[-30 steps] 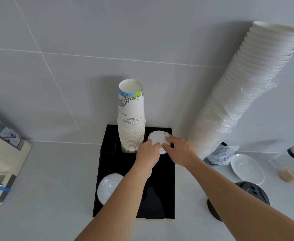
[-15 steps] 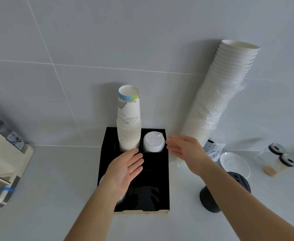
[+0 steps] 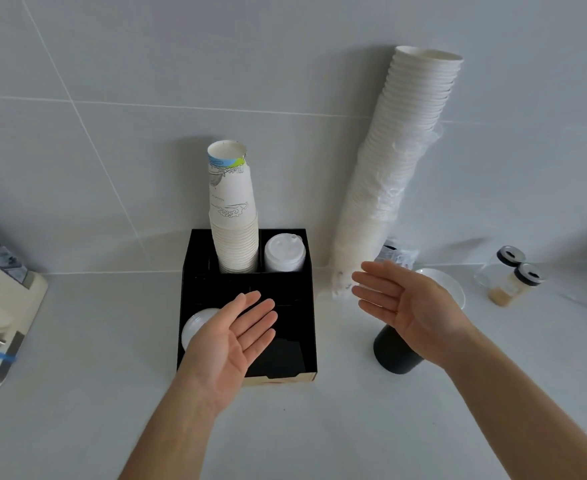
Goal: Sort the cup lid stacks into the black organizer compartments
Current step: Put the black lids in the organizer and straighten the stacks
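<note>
Both hands hang open and empty over the desk (image 3: 77, 341). The left hand (image 3: 231, 344) hovers palm-up above the front of the black organizer (image 3: 311, 327), its fingers (image 3: 255, 315) spread and relaxed, holding nothing. The right hand (image 3: 408, 306) floats to the right of the organizer, also palm-up with fingers loosely extended and nothing in its grasp.

One stack of white sip lids (image 3: 284, 254) stands upright in the back right compartment, just beside the printed paper cups (image 3: 233, 216) that fill the back middle slot. The fit looks snug, which would be why the lids sit straight rather than leaning. A second stack of flatter white lids (image 3: 196, 325) lies in the front left compartment, partly hidden under the left hand. The front right compartment looks dark and unfilled, though I cannot tell for certain what lies at its bottom.

To the right a tall column of white cups (image 3: 399, 174) leans against the tiled wall (image 3: 129, 64), half in its plastic sleeve, with a white saucer (image 3: 456, 289), a black cylinder (image 3: 394, 355) and two small jars (image 3: 514, 277) beyond it.

With both hands clear and lids seated in two compartments, I judge the sorting is finished or nearly so; no loose lid stack shows anywhere on the desk.
</note>
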The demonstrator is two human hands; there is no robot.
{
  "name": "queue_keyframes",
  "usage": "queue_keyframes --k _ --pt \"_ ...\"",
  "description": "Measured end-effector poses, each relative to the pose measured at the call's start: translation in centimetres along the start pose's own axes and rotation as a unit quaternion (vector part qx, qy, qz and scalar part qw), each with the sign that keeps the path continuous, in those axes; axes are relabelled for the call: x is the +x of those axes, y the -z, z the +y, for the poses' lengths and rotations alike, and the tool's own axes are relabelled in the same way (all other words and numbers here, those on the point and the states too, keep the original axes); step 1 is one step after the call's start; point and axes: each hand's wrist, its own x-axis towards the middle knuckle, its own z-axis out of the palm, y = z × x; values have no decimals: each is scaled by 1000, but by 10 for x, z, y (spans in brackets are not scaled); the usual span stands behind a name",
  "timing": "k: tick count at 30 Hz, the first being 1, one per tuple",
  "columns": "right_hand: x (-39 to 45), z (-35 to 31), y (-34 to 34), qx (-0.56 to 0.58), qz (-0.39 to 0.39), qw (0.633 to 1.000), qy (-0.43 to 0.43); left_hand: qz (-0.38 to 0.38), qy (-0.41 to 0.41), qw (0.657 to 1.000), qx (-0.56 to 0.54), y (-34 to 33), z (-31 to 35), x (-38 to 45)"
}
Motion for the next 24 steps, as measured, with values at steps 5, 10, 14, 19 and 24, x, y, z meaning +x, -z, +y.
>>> queue_keyframes --k 5,10,14,19,24 --pt "-15 -2 44 -7 35 999 36 6 1 1000 26 -15 -21 -3" --pt "-19 -8 105 18 72 996 39 19 25 999 32 -47 -63 -5" --pt "-20 -10 146 34 78 996 20 22 42 998 48 -75 -99 -2" --pt "-16 -2 186 18 78 997 -3 29 47 994 93 -111 -135 6" --pt "-2 8 205 -30 73 997 -26 41 42 986 155 -135 -162 21"
